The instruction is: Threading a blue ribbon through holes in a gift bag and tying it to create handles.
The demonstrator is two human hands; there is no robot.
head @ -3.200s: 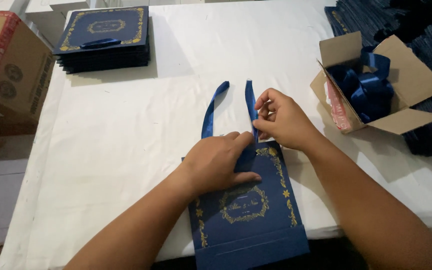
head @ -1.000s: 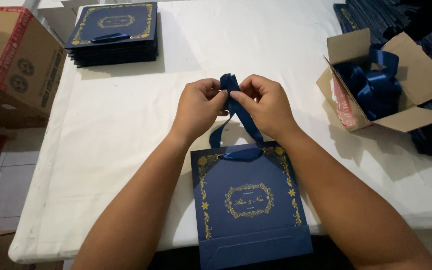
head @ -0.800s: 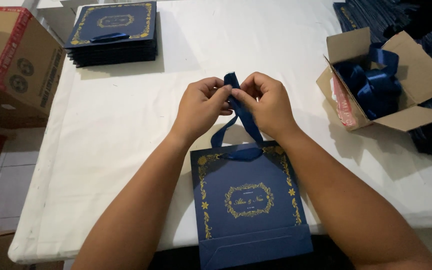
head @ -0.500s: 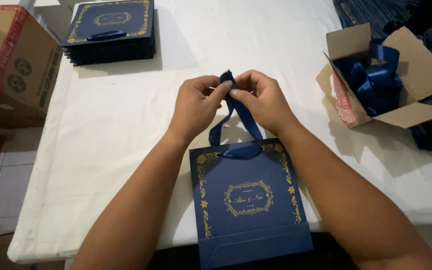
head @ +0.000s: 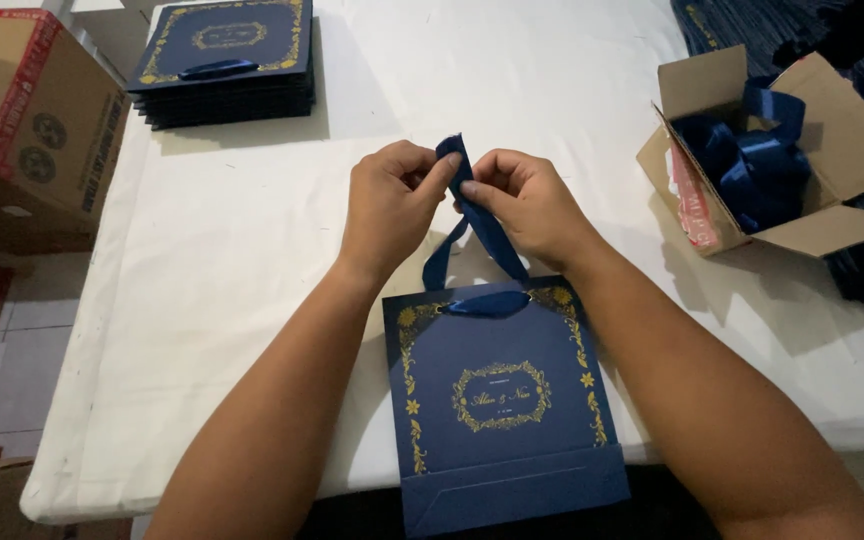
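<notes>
A flat navy paper bag (head: 500, 400) with gold floral print lies on the white table (head: 252, 280) close to me, its bottom hanging over the near edge. A blue ribbon (head: 472, 215) runs up from the two holes at the bag's top edge. My left hand (head: 390, 205) and my right hand (head: 524, 205) meet above the bag, and both pinch the ribbon's upper ends between thumb and fingers. The two strands cross just below my hands.
A stack of the same navy bags (head: 222, 60) sits at the table's far left. An open cardboard box (head: 832, 130) with blue ribbons (head: 752, 160) stands at the right. A brown carton (head: 22, 130) is left of the table. More navy bags (head: 742, 20) lie far right.
Earlier my left hand pressed flat on the bag while the right held a ribbon end. Both hands have since risen and joined on the ribbon ends above the bag.
</notes>
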